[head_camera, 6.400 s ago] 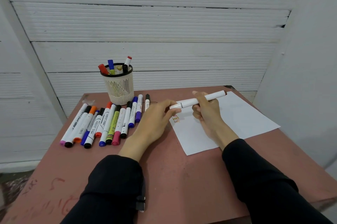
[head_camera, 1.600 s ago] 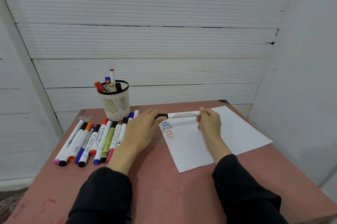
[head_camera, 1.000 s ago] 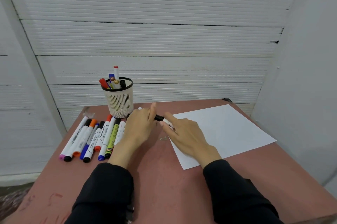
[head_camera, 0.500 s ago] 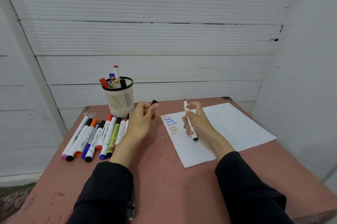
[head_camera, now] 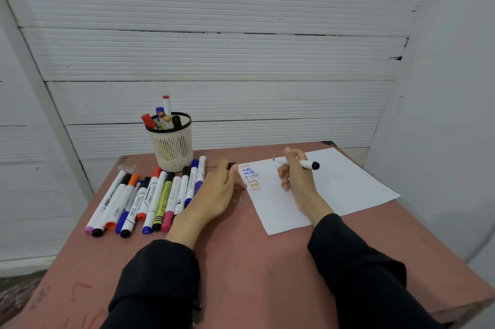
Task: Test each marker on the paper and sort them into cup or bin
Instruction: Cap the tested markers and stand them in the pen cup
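The uncapped white marker with a dark end [head_camera: 300, 163] sits in the curled fingers of the right hand [head_camera: 296, 178], tip aimed down-left at the white sheet of paper [head_camera: 348, 186], apparently ready to write beside the column of coloured "test" words [head_camera: 251, 177]. The left hand [head_camera: 217, 193] pinches the small black cap [head_camera: 231, 165] at the sheet's edge, likely kept ready for recapping. Untested markers [head_camera: 150, 200] lie in a row by the cream mesh cup [head_camera: 172, 146], which already holds several.

A reddish-brown table [head_camera: 241, 261], scuffed and marked on its near left part, is set against white ribbed wall panels [head_camera: 214, 60]. A small clear scrap [head_camera: 128, 167] is seen near its far left corner.
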Action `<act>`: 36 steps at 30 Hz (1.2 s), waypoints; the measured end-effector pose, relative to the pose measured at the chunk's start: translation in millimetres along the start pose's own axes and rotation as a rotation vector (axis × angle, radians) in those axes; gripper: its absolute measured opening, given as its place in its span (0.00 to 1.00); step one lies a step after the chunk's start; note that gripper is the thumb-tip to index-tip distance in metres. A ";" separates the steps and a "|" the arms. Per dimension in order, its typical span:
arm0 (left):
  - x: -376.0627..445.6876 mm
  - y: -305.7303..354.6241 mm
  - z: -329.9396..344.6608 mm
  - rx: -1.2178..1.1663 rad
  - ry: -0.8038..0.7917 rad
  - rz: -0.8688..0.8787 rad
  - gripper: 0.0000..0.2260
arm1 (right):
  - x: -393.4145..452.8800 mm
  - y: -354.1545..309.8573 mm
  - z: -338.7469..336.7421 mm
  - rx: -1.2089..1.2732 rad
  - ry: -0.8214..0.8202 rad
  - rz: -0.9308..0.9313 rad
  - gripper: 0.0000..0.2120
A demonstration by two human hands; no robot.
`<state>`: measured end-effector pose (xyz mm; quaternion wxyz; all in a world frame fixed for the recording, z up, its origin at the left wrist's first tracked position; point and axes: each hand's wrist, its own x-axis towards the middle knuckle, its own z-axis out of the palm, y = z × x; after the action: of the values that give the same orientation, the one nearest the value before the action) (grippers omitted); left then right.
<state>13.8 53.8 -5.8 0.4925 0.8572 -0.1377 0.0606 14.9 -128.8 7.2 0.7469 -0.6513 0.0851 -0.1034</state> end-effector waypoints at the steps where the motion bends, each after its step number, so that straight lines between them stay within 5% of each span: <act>1: -0.9 -0.8 0.5 0.038 -0.022 0.003 0.10 | 1.1 1.5 0.2 -0.014 -0.003 -0.012 0.10; 9: -0.1 -4.2 -0.7 0.116 -0.021 0.033 0.11 | 0.0 7.0 6.1 -0.293 -0.095 -0.155 0.18; 36: -3.6 -0.5 2.9 0.078 -0.033 0.021 0.12 | 2.9 18.5 7.7 -0.299 -0.159 -0.125 0.18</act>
<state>10.4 52.2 -8.5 0.4555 0.8753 -0.1520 0.0570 20.5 -119.8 -10.1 0.6381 -0.7654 -0.0005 -0.0839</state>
